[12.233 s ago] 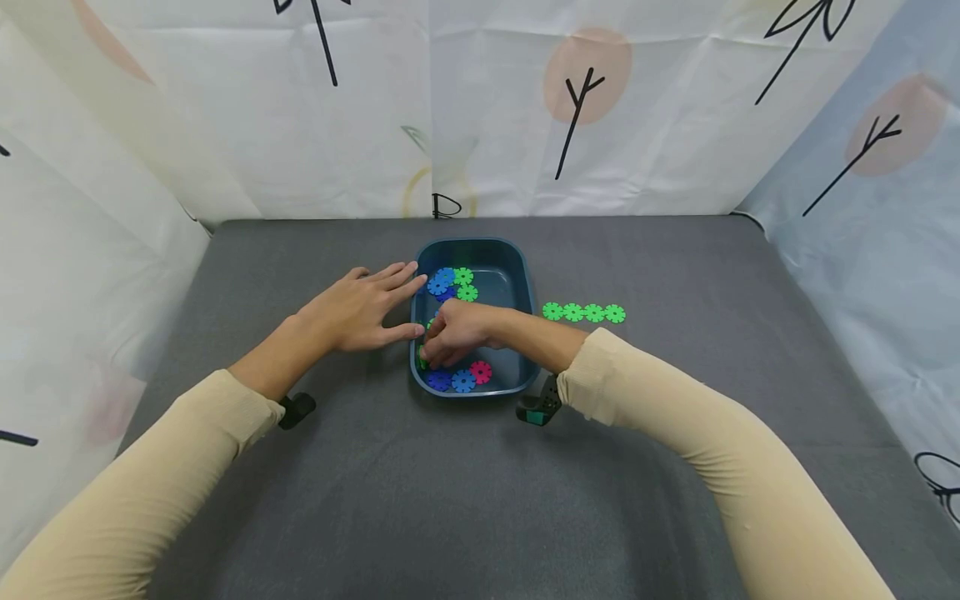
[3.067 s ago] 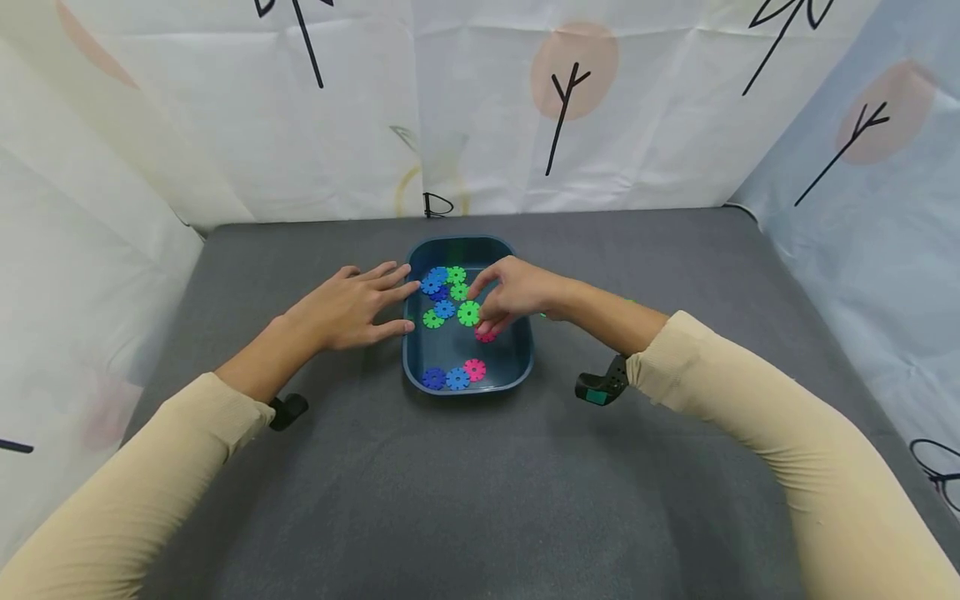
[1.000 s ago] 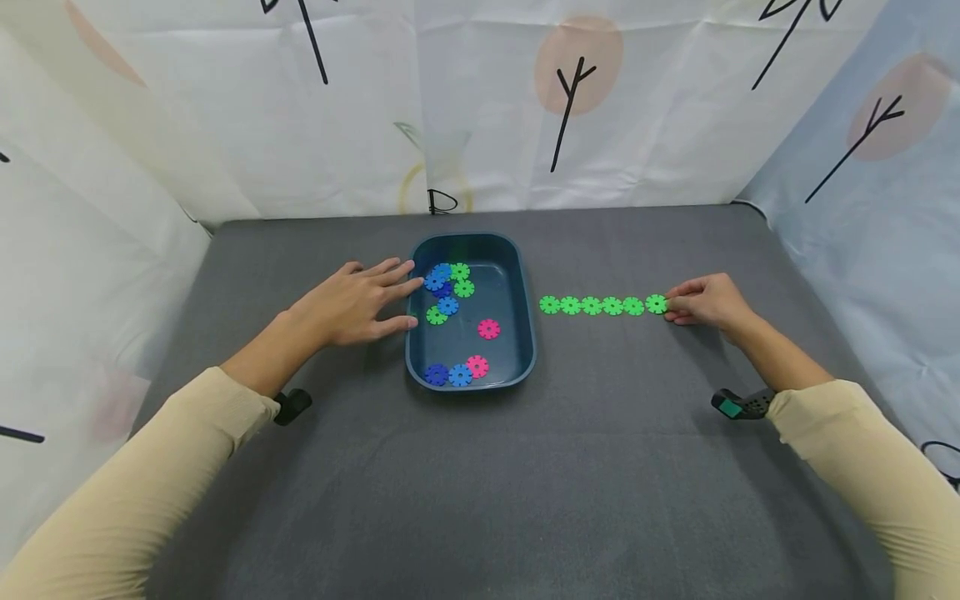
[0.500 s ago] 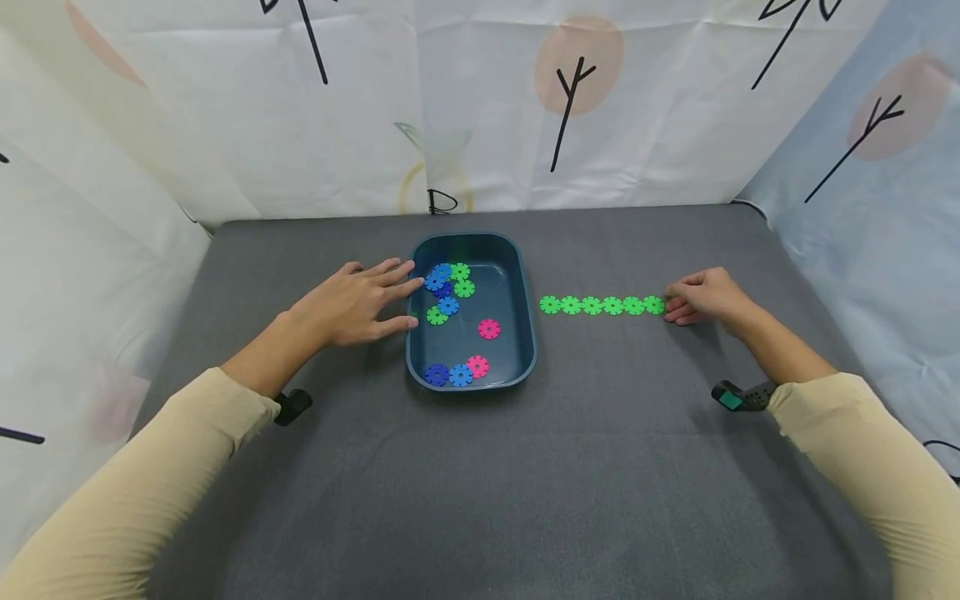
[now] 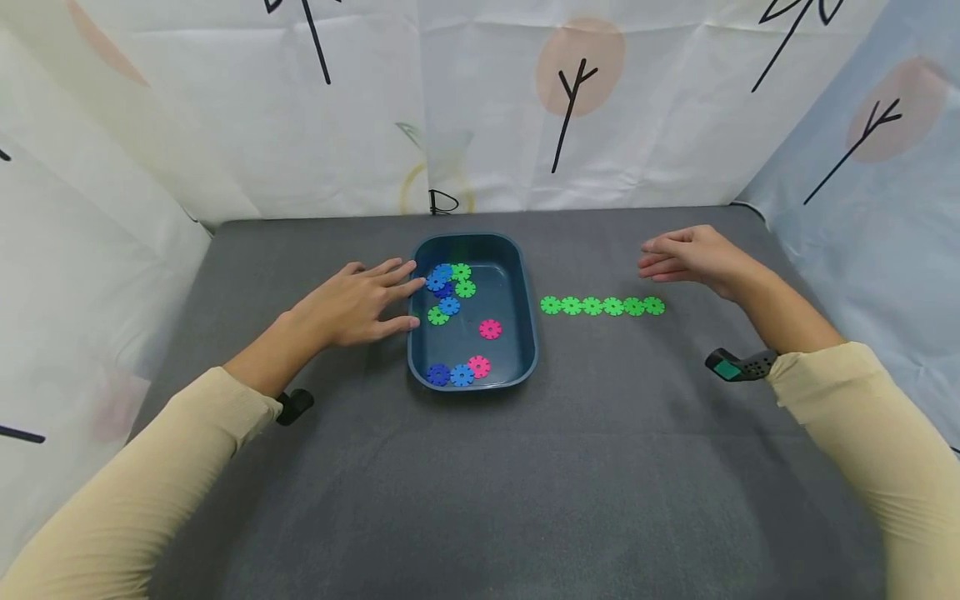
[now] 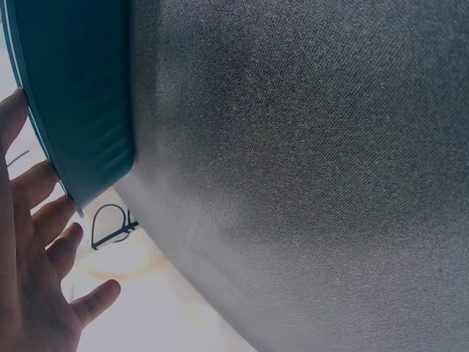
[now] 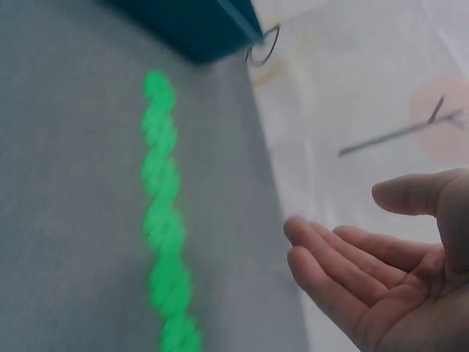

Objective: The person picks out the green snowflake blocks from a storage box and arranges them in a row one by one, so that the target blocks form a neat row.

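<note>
My left hand [image 5: 356,307] lies with spread fingers against the left rim of a dark blue plastic tray [image 5: 522,333]; the left wrist view has its fingertips at the tray's edge [image 6: 44,139]. Inside the tray are several notched discs: green [image 5: 465,288], blue [image 5: 462,375] and pink [image 5: 491,329]. To the tray's right, a straight row of green notched discs [image 5: 592,306] lies on the table. My right hand [image 5: 693,257] is raised behind the row's right end, fingers relaxed and nothing in them. In the right wrist view the green row [image 7: 163,176] is blurred.
A grey cloth-covered table [image 5: 480,483] carries the tray and the row. White printed sheets [image 5: 495,108] hang along its back and sides. Dark devices sit at the wrists, such as the right wrist camera [image 5: 738,367].
The row of green discs has grown longer since the earliest frame. My right hand set a green disc at its right end, let go and rose backward. The left hand stays at the tray.
</note>
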{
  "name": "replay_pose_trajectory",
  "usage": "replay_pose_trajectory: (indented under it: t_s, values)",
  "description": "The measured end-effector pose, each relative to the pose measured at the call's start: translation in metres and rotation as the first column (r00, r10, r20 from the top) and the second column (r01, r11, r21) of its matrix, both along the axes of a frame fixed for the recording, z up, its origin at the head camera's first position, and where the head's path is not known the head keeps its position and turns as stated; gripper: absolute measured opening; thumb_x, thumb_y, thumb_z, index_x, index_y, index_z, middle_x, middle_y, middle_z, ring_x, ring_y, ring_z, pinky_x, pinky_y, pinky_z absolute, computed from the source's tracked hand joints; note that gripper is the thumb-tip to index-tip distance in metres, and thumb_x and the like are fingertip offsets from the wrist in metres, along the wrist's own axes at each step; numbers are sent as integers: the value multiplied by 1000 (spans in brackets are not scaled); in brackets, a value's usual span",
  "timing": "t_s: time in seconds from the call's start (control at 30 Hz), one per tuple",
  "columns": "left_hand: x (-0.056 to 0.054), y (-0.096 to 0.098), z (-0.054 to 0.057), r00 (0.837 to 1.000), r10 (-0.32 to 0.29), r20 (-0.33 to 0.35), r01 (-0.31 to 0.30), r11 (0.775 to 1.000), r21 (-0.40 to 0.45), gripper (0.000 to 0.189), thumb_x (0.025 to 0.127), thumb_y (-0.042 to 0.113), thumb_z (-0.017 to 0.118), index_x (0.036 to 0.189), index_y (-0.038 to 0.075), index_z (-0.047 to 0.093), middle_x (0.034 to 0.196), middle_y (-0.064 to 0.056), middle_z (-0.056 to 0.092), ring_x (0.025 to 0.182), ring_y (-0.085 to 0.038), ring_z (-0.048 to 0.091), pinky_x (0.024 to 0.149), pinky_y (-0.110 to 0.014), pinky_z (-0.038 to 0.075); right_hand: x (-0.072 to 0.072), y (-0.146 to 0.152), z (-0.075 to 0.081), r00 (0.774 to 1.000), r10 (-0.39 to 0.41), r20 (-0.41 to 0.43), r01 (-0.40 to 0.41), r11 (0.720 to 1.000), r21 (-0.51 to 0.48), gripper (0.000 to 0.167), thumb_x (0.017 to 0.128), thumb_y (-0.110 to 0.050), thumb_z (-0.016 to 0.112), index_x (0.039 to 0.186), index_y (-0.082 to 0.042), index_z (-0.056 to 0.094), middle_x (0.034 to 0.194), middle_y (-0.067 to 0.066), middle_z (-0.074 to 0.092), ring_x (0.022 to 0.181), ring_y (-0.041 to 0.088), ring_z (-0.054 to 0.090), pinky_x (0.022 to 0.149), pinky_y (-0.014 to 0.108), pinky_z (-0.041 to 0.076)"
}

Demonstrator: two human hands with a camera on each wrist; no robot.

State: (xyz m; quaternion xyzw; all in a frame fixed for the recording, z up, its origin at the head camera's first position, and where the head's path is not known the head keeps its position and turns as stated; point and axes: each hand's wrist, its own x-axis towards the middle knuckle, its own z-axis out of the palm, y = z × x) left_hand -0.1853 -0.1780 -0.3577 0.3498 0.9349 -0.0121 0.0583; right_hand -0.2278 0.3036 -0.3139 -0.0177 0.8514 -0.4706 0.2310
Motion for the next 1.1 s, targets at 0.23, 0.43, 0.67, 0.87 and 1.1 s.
replay_pose_trajectory:
  t_s: [0.23,0.43,0.67,0.87,1.1]
  values:
    - [0,0,0,1000,-7,-3,7,1000,-1,70,99,55,49,153,11,40,161,-15,30,148,-35,27,107,-63,32,-4,-46,23,997,63,34,-59,992,-112,55,106,-32,49,143,7,43,125,14,66,114,20,66,94,31,52]
    - [0,-1,1,1000,3,-5,-3,1000,-7,71,99,56,50,153,12,41,161,-15,30,148,-35,27,108,-63,32,-8,-98,26,989,136,51,-126,979,-161,49,107,-27,46,144,6,43,131,21,61,122,29,61,98,35,50]
    - [0,-1,0,1000,2,-6,-2,1000,-9,70,99,55,50,153,12,41,160,-15,30,148,-35,27,107,-63,33,-8,-152,14,973,220,72,-205,963,-174,51,106,-24,49,145,7,42,136,27,56,123,34,59,102,42,47]
    - [-1,3,-1,1000,-3,-6,3,1000,-18,70,99,56,49,153,12,41,160,-15,30,147,-35,28,106,-63,34,-5,-185,-3,950,288,124,-270,952,-145,54,106,-26,49,146,9,40,137,27,56,125,35,58,104,44,45]
    - [-1,4,0,1000,-2,-5,2,1000,-24,72,98,58,49,153,12,40,161,-15,29,148,-35,27,107,-63,34,-1,-210,-19,917,322,235,-294,944,-148,53,107,-29,47,147,6,41,137,26,56,127,35,56,107,46,43]
